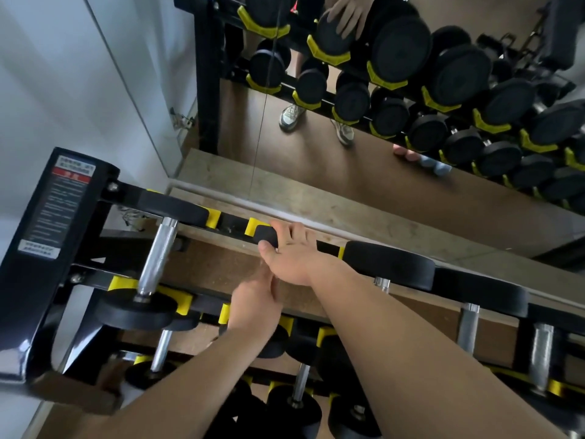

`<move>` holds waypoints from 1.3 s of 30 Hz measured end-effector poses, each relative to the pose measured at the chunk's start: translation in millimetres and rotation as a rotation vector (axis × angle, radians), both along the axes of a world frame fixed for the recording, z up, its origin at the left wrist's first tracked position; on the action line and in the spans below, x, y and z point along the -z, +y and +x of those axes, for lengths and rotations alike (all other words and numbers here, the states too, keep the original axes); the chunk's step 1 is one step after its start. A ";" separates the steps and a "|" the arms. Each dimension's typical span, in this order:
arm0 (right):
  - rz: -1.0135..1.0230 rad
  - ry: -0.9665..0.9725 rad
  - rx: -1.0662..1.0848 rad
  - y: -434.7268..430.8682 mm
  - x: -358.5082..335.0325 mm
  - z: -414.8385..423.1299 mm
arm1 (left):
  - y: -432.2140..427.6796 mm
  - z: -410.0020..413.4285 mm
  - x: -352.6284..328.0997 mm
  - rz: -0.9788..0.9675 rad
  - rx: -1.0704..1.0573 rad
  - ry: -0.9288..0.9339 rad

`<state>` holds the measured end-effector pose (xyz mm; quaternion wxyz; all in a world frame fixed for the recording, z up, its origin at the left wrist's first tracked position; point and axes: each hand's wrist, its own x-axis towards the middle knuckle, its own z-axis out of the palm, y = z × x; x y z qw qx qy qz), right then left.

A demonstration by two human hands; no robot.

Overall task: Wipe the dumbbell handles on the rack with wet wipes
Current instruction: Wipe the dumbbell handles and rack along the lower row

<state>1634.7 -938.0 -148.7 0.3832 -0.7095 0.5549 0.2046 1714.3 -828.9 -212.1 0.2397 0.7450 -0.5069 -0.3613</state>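
Dumbbell [265, 235]: heavy, rigid; steady by head. Right hand [294, 256] fingers clamp that head; left hand [253, 308] fingers' grip cannot be told.

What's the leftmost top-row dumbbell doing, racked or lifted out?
Racked. The leftmost dumbbell spans the rack's two top rails, with each head seated in a yellow cradle.

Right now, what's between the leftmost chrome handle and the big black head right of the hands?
Head view: a smaller dumbbell, right hand gripping its far end, left hand over its handle, which is hidden.
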 end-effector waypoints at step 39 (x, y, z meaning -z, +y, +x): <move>-0.043 -0.189 0.109 4.6 6.0 -10.4 | 26.9 65.1 -6.1 0.252 0.341 -0.017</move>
